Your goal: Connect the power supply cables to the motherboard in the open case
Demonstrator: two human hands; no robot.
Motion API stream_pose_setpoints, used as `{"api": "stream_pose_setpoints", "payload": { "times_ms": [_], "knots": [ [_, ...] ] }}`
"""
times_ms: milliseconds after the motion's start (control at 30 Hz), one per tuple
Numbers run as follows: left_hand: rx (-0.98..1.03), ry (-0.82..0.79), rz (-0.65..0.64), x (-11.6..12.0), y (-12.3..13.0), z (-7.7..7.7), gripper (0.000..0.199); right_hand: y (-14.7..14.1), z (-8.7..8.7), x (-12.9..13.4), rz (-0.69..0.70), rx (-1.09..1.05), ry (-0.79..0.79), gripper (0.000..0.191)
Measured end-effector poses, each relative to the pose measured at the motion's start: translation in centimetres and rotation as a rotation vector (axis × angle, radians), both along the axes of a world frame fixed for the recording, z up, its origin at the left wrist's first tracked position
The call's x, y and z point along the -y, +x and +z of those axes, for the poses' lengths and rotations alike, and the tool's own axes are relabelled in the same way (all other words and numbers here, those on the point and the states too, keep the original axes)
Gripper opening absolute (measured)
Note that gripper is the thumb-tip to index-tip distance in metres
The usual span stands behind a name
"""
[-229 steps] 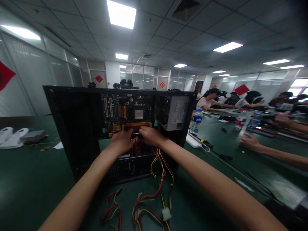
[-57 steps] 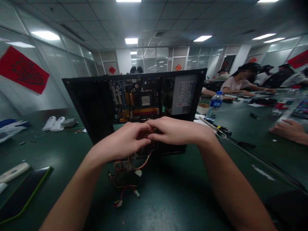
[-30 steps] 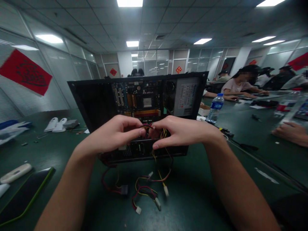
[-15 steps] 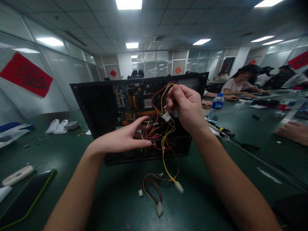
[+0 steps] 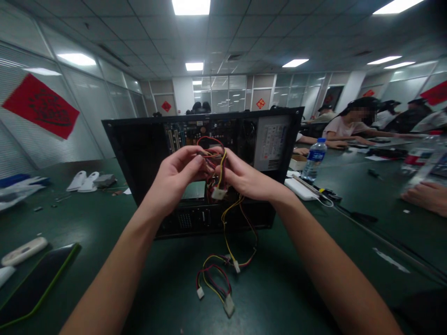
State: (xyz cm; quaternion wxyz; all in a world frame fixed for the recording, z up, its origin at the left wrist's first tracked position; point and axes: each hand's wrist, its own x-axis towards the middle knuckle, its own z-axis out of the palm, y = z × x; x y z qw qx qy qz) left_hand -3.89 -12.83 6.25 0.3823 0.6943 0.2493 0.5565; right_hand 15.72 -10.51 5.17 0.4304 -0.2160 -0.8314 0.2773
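A black computer case (image 5: 139, 120) stands with its side uncovered, showing a circuit board (image 5: 226, 128) and a silver power supply (image 5: 274, 142). In front of it my two hands meet around a bundle of red, yellow and black power cables. My left hand (image 5: 183, 170) pinches some of the wires between thumb and fingers. My right hand (image 5: 240, 176) is closed around the power cables (image 5: 222, 167), and a white connector (image 5: 220, 193) hangs just below. More cables trail down to the table, ending in white plugs such as this connector (image 5: 229, 305).
On the left lie a green-edged phone (image 5: 40, 284), a whitish oblong device (image 5: 24, 251) and white slipper-like items (image 5: 84, 181). To the right stand a water bottle (image 5: 314, 159) and a white power bank (image 5: 302, 188). Another person's hand (image 5: 428, 197) rests at the far right; people sit beyond.
My right hand has come down and left with the cables, meeting my left hand, which has closed from spread fingers onto wires. The power supply is now uncovered. The dangling plugs shifted slightly.
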Motion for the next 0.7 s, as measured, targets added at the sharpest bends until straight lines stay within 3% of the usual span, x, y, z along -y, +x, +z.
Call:
{"api": "stream_pose_setpoints", "payload": {
  "times_ms": [100,200,300,400,467,567,700],
  "knots": [
    [0.048,0.065,0.018,1.0,0.1,0.4,0.030,-0.6,-0.7,-0.1,0.155,0.038,-0.120,0.058],
    [-0.007,0.128,0.062,1.9,0.2,0.7,0.023,-0.6,-0.6,-0.3,0.163,0.028,-0.160,0.040],
    [-0.083,0.162,0.109,2.1,0.2,0.9,0.026,0.1,0.2,-0.4,-0.007,-0.121,-0.083,0.023],
    [-0.165,0.123,0.067,1.3,0.1,0.7,0.042,1.0,0.7,-0.8,-0.236,-0.266,0.034,0.027],
    [-0.223,0.085,0.070,0.4,0.2,0.0,0.057,1.1,0.4,-1.4,-0.340,-0.333,0.091,0.032],
    [-0.388,0.012,0.091,-0.7,1.2,-2.0,0.069,0.5,-0.6,-2.7,-0.388,-0.469,0.118,0.039],
    [-0.722,-0.084,-0.026,-1.6,3.2,-5.1,0.051,-0.2,-1.4,-4.0,-0.315,-0.635,0.142,0.046]
  ]
}}
